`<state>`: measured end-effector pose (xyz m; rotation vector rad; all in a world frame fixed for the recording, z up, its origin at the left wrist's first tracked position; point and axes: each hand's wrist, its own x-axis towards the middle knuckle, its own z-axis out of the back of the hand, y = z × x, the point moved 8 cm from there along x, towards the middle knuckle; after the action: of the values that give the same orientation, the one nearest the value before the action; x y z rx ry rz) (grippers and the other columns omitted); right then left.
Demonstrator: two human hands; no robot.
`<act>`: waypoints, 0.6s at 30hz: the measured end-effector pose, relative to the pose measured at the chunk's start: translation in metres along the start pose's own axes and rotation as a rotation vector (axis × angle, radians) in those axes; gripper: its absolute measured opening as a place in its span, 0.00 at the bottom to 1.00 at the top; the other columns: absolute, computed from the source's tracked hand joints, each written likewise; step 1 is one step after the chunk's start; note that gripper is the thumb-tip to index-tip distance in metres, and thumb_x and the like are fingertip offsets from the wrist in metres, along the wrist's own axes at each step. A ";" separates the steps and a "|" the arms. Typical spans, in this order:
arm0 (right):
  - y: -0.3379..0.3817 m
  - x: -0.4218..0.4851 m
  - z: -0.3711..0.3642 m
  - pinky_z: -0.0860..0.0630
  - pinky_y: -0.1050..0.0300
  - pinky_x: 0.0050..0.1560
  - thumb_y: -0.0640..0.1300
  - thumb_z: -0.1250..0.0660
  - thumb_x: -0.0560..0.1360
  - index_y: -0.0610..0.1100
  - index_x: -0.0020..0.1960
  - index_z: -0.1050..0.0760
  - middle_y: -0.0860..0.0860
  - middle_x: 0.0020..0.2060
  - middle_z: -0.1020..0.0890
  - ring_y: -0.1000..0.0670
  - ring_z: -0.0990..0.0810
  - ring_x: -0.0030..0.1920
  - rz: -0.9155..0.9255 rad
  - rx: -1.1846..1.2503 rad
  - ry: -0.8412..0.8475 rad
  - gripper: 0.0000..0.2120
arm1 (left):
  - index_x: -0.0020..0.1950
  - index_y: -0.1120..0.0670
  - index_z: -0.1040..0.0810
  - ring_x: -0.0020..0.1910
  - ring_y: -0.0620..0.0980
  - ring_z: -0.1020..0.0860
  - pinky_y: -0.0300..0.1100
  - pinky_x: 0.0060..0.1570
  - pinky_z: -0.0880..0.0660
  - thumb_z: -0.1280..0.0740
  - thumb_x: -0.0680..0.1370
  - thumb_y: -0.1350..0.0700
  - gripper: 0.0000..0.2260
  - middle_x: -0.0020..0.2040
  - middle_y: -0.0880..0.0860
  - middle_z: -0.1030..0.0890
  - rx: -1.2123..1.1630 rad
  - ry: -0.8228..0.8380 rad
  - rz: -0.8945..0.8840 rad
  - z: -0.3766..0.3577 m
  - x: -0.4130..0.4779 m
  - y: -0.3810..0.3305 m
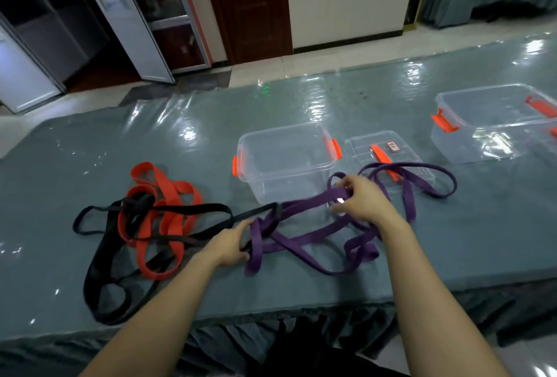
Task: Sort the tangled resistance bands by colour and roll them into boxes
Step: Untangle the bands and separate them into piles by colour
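On the tabletop (90,150), which has a grey-green cover under a shiny film, the purple bands (307,205) lie spread in loose loops at the centre and toward 3 o'clock. Both hands are on them. The left hand (230,245) is at the 9 o'clock end of the purple heap. Its grip is closed: thumb and fingers pinch a purple strand at the place where a black strand meets it. The right hand (364,199) is at 1 o'clock from the left hand, just in front of the clear box (286,171). Its grip is also closed, with the fingers curled around a bundle of purple strands that is lifted a little above the cover.

The red bands (173,188) and the black bands (99,283) lie tangled together at 9 o'clock from the hands; 1 black strand runs from this heap to the left hand. How many bands each colour has, I cannot tell.

The clear box has orange latches, stands open and holds nothing. Its lid (361,144) lies flat at 3 o'clock, just beside it, and some purple loops lie over the near part of the lid. A second clear box (482,147), also open, stands well apart at 2 o'clock, near the right edge.
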<state>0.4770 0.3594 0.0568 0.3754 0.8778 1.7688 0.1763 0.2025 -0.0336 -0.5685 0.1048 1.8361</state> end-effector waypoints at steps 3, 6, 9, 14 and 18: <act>-0.033 -0.004 -0.043 0.20 0.51 0.57 0.54 0.19 0.74 0.44 0.62 0.21 0.48 0.56 0.17 0.45 0.17 0.55 -0.068 -0.141 0.178 0.23 | 0.82 0.49 0.32 0.67 0.62 0.19 0.54 0.65 0.23 0.28 0.82 0.47 0.30 0.66 0.60 0.16 0.040 -0.094 0.064 -0.005 -0.001 0.010; -0.046 -0.005 -0.062 0.20 0.46 0.60 0.49 0.28 0.82 0.42 0.59 0.18 0.44 0.57 0.16 0.41 0.17 0.56 -0.072 -0.204 0.110 0.11 | 0.77 0.53 0.30 0.63 0.63 0.18 0.54 0.61 0.21 0.29 0.82 0.54 0.24 0.63 0.62 0.16 -0.086 -0.055 0.158 -0.014 -0.003 0.024; -0.060 -0.003 -0.069 0.31 0.42 0.75 0.41 0.34 0.81 0.42 0.63 0.18 0.40 0.63 0.20 0.36 0.22 0.66 -0.107 -0.312 0.024 0.12 | 0.67 0.59 0.19 0.63 0.61 0.17 0.45 0.55 0.23 0.30 0.81 0.61 0.14 0.59 0.59 0.14 -0.218 -0.021 0.214 -0.024 -0.006 0.035; -0.053 -0.002 -0.093 0.47 0.43 0.85 0.47 0.30 0.80 0.42 0.78 0.29 0.43 0.74 0.24 0.40 0.30 0.77 0.008 -0.362 -0.001 0.28 | 0.73 0.65 0.23 0.61 0.59 0.17 0.47 0.65 0.22 0.41 0.87 0.67 0.15 0.65 0.68 0.16 -0.916 -0.168 0.325 -0.023 -0.004 0.033; -0.033 0.001 -0.133 0.42 0.45 0.84 0.57 0.24 0.78 0.43 0.84 0.37 0.44 0.80 0.30 0.41 0.36 0.82 0.107 -0.275 0.146 0.41 | 0.77 0.52 0.27 0.65 0.49 0.18 0.46 0.67 0.23 0.22 0.78 0.38 0.33 0.68 0.50 0.17 -0.740 -0.003 0.188 -0.020 -0.002 0.004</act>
<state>0.4153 0.3154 -0.0576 0.1169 0.7122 2.0051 0.1795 0.1919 -0.0515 -1.0929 -0.5635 2.0388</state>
